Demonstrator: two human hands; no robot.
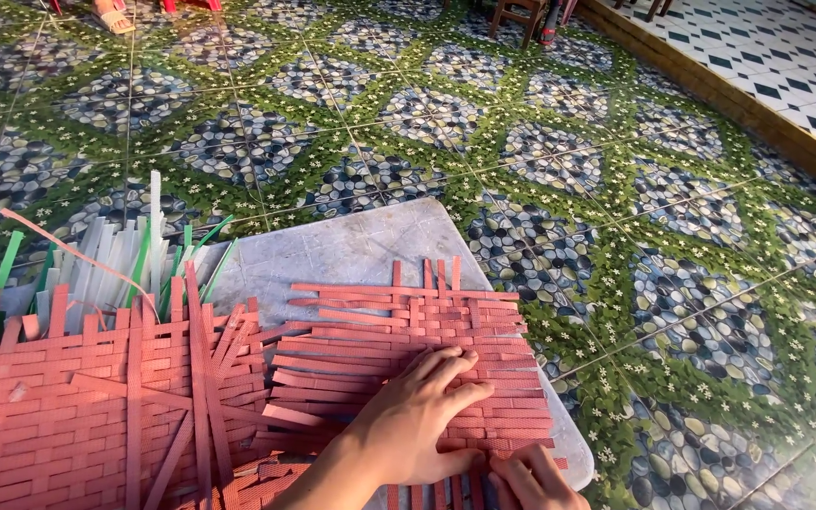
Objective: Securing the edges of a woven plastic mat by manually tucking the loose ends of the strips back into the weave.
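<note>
A small mat of woven red strips (399, 331) lies on a grey board (351, 246). My left hand (417, 420) rests flat on the mat's near right part, fingers spread toward the upper right, and holds nothing. My right hand (533, 480) is at the mat's near right corner with its fingers curled down onto the strip ends. The bottom edge of the view cuts it off, so its grip is unclear. A larger red woven sheet (68, 416) with loose strips crossing it lies to the left, overlapping the small mat.
White and green strips (115, 260) stick up behind the larger sheet. The floor is patterned tile with pebble and grass print (559, 161). A wooden step (729, 94) rises at the right. Stool legs (517, 19) and a person's sandalled foot (110, 14) are at the far edge.
</note>
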